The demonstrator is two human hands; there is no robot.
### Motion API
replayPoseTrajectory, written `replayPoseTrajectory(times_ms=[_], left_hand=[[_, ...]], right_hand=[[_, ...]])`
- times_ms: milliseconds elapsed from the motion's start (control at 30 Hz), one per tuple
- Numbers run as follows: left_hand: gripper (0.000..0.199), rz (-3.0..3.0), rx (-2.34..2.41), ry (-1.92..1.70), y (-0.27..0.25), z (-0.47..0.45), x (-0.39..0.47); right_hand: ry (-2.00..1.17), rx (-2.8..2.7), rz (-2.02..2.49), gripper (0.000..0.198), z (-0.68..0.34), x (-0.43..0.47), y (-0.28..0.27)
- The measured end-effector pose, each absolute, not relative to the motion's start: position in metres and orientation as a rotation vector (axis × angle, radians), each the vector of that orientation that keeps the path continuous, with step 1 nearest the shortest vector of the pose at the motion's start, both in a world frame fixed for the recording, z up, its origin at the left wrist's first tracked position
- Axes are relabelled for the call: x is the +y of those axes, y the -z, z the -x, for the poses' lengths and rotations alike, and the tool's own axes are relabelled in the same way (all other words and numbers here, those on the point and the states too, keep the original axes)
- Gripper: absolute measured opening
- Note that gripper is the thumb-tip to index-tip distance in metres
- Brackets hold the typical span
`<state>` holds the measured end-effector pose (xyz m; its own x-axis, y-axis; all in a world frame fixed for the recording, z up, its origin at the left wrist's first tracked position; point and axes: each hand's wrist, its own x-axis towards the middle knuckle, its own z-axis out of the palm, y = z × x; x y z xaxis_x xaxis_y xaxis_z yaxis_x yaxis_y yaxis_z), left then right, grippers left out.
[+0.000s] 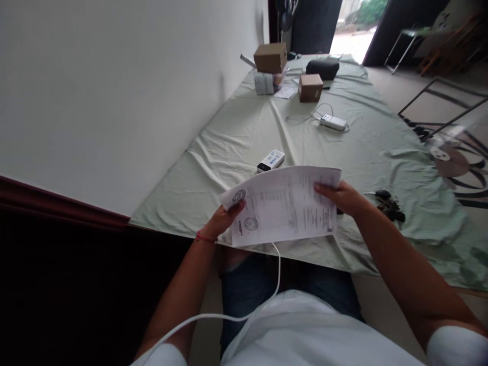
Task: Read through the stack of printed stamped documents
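Nothing can be read: print and two round stamps (250,223) on the paper (280,208) over the bench's (312,147) near edge, and markings on the white device (271,160) beyond, are blurred.

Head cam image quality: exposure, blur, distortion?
Head view throughout: the bright doorway is partly washed out at top; the dark area at lower left is nearly black; fine print on the white printed paper is too soft to read; forearms look stretched, probably wide-angle distortion.

Has a white wall (114,76) at left, edged below by a dark red strip (64,204); opens at a far, brightly lit doorway (354,30); shows pale floor (385,86) under a thin-legged table (417,33) at right.
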<state>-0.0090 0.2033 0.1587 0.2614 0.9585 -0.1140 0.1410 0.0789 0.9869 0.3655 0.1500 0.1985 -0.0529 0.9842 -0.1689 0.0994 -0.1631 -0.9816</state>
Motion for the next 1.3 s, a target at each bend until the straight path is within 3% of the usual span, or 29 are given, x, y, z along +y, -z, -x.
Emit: replayPoseTrajectory(times_ms=[133, 333, 467, 633, 833, 967, 1100, 1300], left_hand=[[0.064, -1.193, 1.162, -1.021, -0.157, 0.000, 0.180], [0.064, -1.019, 1.139, -1.044, -0.146, -0.031, 0.159], [0.064, -0.888, 0.937, -1.149, -0.136, -0.063, 0.153], [0.060, -0.903, 0.899, -1.160, -0.128, -0.086, 0.147], [0.048, -0.912, 0.814, -1.095, -0.139, -0.060, 0.163], [0.045, -1.032, 0.655, -1.125, -0.159, -0.053, 0.189], [0.047, -1.248, 0.514, -1.116, -0.183, -0.065, 0.217], [0.046, -1.402, 0.672, -0.971, -0.182, -0.081, 0.232]], right_hand=[[-1.524, -1.163, 1.196, 0.050, -0.380, 0.136, -0.201], [-1.414, -1.095, 0.881, 0.072, -0.349, 0.106, -0.179], [-1.117, -0.920, 1.012, 0.065, -0.296, 0.105, -0.171], [-0.910, -0.788, 1.126, 0.072, -0.267, 0.124, -0.172], [-0.950, -0.760, 1.185, 0.056, -0.308, 0.129, -0.192], [-0.803, -0.868, 1.246, 0.044, -0.330, 0.124, -0.212], [-0.680, -1.050, 1.290, 0.042, -0.340, 0.128, -0.218], [-0.783, -1.342, 1.295, 0.043, -0.344, 0.135, -0.196]])
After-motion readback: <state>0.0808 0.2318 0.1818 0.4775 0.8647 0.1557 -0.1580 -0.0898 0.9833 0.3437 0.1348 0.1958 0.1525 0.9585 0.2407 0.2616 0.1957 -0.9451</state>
